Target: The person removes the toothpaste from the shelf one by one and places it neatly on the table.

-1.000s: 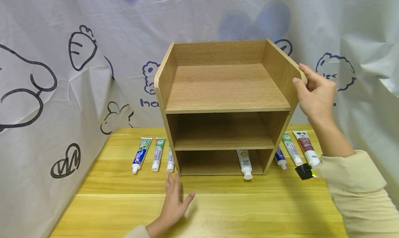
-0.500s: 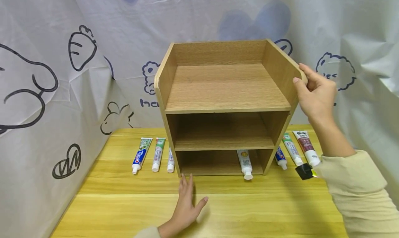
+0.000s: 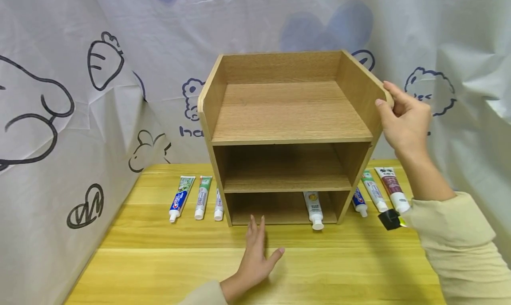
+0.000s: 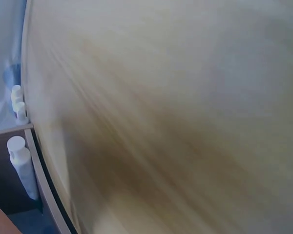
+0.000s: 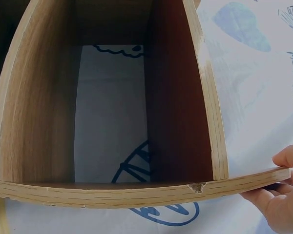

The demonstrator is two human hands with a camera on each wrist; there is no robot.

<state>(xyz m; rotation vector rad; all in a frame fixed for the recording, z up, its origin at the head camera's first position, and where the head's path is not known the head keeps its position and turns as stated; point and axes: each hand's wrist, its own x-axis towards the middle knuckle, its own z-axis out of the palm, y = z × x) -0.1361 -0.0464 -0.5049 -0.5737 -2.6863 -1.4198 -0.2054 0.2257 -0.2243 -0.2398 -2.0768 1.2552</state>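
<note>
A wooden shelf unit (image 3: pixel 291 114) with an upper tray and two lower compartments stands on the table. My right hand (image 3: pixel 405 118) pinches the top front corner of its right side panel, thumb inside and fingers outside; the right wrist view shows the same grip on the panel's end (image 5: pixel 278 174). Low in front of the unit, my left hand (image 3: pixel 255 258) has its fingers stretched toward the bottom board and its thumb spread, holding nothing. A white toothpaste tube (image 3: pixel 313 209) lies in the bottom compartment at the right, its cap sticking out over the front edge.
Left of the unit lie a blue-and-green toothpaste tube (image 3: pixel 181 198), a green-and-white one (image 3: pixel 202 198) and a partly hidden one (image 3: pixel 218 207). To the right are a blue tube (image 3: pixel 359 203), a green-and-white tube (image 3: pixel 374 192) and a maroon-and-white tube (image 3: pixel 392 189). Patterned white cloth (image 3: pixel 247 25) hangs behind.
My left hand has slid right along the front of the shelf unit, from near its left corner toward the middle. My right hand, the unit and the tubes stay put.
</note>
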